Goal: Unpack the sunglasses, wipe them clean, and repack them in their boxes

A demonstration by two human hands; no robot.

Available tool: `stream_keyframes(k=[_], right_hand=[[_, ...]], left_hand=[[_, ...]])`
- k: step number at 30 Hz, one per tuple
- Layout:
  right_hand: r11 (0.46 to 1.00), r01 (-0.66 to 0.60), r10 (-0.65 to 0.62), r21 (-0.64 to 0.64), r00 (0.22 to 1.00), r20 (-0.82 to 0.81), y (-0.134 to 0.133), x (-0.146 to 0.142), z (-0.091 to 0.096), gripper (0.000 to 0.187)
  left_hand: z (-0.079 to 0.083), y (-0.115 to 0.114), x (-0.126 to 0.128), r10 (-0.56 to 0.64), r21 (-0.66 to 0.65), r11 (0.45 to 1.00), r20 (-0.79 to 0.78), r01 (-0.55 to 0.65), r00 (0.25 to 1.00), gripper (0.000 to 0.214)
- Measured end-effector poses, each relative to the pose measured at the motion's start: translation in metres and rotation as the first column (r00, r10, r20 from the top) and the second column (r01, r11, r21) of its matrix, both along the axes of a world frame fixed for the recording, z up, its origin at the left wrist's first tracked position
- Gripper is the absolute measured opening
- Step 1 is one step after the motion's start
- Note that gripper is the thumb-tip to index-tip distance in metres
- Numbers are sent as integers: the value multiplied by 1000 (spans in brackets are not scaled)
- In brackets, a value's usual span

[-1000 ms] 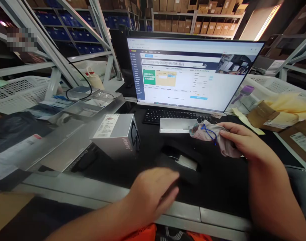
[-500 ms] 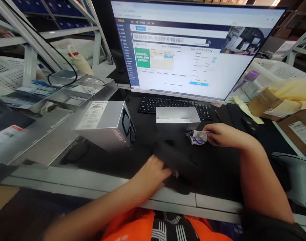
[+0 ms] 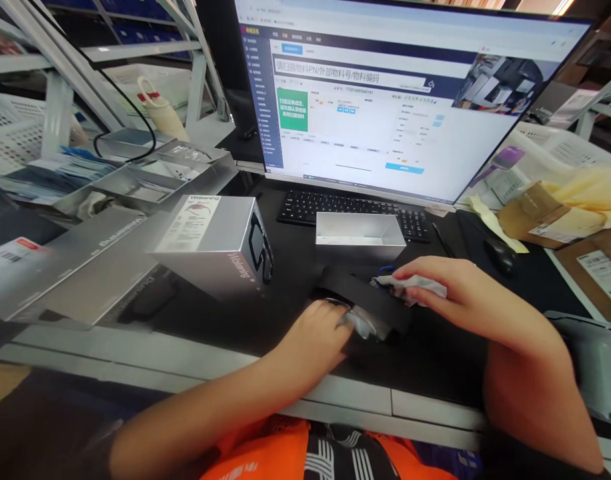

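A black desk top [image 3: 450,363] with a pale front edge fills the foreground, and the person in an orange vest [image 3: 265,453] works at it with both bare hands. A wide monitor [image 3: 345,153] stands at the back, its page carrying a green panel, a blue button and a camera picture in the upper right corner. At left, a silver box [image 3: 210,260] marked "Wakening" sits on the desk top, glasses pictured on one side. A cardboard box [image 3: 530,213] with yellow material on top sits at right.

The right hand [image 3: 465,293], at right of center, is closed on a pale pouch [image 3: 428,285], pinched between thumb and fingers above the desk top. The left hand [image 3: 315,337] is nearer the front edge, its fingers curled at a black case [image 3: 358,287]; whether they grip it cannot be told. The keyboard [image 3: 310,208] lies below the monitor, and an open silver tray [image 3: 360,257] sits just in front of it, partly covering its keys from view.

The black case lies between the hands, in front of the tray, with a blurred clear piece [image 3: 363,323] showing at its near side. The pouch is just beside the case's right end. A dark mouse [image 3: 500,257] rests farther right, while a blue cord [image 3: 385,270] loops from the pouch.
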State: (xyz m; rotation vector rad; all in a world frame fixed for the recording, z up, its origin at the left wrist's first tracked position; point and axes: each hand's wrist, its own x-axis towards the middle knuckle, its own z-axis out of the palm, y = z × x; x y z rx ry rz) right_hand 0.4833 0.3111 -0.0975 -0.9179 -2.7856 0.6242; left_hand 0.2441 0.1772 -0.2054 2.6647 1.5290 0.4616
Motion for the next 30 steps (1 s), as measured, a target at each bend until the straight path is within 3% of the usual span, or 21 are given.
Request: stream_keyframes(k=[2,4,5,8,11,17,20,23,26,30], right_hand=[[976,-172,165,-135,984,-61,-19,-12,7,24],[942,-263,275,-208,961,33,-31,-28,3,23],[947,-249,278,-203,951,134,-34,-36,-2,22],[998,-55,47,4,889,455,-35,-58,-23,21],[990,15,-92,142,830,550,-31,-70,-36,17],[987,-29,-65,157,825,562,-32,-71,-36,31],[983,10,-112,182,818,563,-33,-73,-38,29],[974,70,-180,213,812,556,-32,-78,-42,21],[971,101,-207,218,810,548,-32,-81,-41,18],[984,68,-147,162,825,546,-36,-78,-32,13]], left_hand=[[1,1,1,13,-5,1000,-7,-13,1000,44],[1,1,2,30,-8,1000,-18,-30,999,40],[0,1,2,33,-9,999,-20,-33,999,38],[-4,1,2,23,-24,999,5,-23,1000,29],[-7,0,1,20,-46,999,44,-18,999,29],[-5,-1,2,46,-34,998,40,-44,998,26],[-7,-2,2,68,64,996,-32,-66,997,21],[-10,-4,0,61,169,984,-25,-56,998,2],[-11,-5,-6,30,197,979,86,-47,996,14],[-14,-4,-9,-43,255,967,185,-5,982,24]])
